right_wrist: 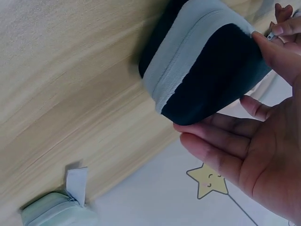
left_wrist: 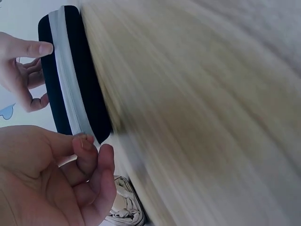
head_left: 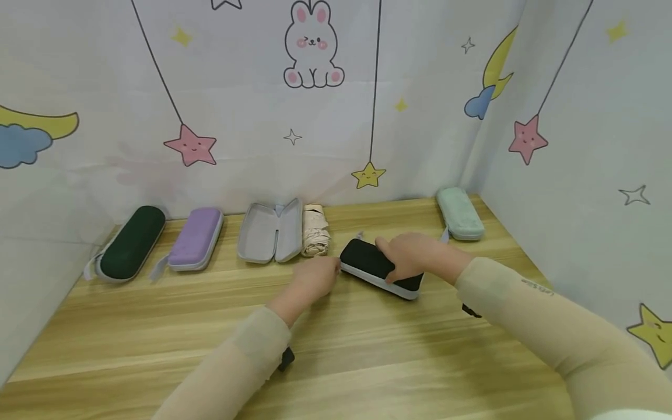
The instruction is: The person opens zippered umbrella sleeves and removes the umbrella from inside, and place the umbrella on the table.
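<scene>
A black zip case (head_left: 362, 256) with a pale grey zipper band sits near the middle of the wooden table, angled across it. My right hand (head_left: 406, 254) grips it from above, thumb on the near side and fingers over the far side. At the case's left end, my left hand (head_left: 315, 277) pinches a small metal zipper pull (right_wrist: 270, 36), which shows in the right wrist view. Along the zipper band (left_wrist: 68, 70) the case looks closed in the left wrist view.
Along the back wall lie a dark green case (head_left: 136, 242), a purple case (head_left: 196, 236), an opened grey case (head_left: 257, 233) and a beige crumpled bundle (head_left: 315, 230) close behind my left hand. A mint green case (head_left: 459, 213) rests at the back right corner.
</scene>
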A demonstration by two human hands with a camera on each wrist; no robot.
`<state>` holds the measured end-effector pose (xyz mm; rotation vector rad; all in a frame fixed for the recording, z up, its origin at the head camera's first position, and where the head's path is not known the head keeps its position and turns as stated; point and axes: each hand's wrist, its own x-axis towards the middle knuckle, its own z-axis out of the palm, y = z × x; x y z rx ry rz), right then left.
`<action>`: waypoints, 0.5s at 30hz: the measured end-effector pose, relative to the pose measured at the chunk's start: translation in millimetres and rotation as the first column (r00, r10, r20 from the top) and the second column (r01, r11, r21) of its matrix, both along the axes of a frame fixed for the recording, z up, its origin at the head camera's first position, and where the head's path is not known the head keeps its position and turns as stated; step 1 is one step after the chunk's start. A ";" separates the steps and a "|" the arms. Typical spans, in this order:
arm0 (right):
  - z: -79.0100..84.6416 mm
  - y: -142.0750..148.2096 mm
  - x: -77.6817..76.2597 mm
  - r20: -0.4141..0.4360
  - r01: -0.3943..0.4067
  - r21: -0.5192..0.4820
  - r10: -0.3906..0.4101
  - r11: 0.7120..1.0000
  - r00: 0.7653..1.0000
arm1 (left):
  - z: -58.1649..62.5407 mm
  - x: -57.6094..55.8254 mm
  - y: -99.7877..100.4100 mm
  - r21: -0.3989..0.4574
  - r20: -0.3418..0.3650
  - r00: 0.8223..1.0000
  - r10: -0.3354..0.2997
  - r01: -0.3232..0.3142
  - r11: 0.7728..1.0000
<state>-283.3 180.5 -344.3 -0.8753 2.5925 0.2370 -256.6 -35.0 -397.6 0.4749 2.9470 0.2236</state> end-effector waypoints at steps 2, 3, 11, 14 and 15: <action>-1.2 -1.4 -1.0 -0.003 0.008 -0.003 -0.008 1.000 1.000 | -1.1 0.6 2.6 0.002 -0.017 1.000 0.015 -0.015 1.000; -1.7 -2.3 -1.3 -0.004 0.013 -0.003 -0.013 1.000 1.000 | -1.2 1.0 4.0 0.001 -0.026 1.000 0.019 -0.019 1.000; -1.0 -14.3 -7.1 0.020 0.084 0.077 -0.086 0.993 0.996 | -3.5 2.8 16.7 0.010 -0.069 0.998 0.014 -0.013 1.000; -0.3 -17.7 -10.2 0.037 0.107 0.085 -0.110 0.991 0.993 | -4.2 2.9 21.4 0.013 -0.069 0.997 0.018 -0.017 1.000; -0.3 -18.6 -11.0 0.043 0.113 0.084 -0.117 0.990 0.992 | -4.1 2.9 22.7 0.013 -0.066 0.998 0.018 -0.017 1.000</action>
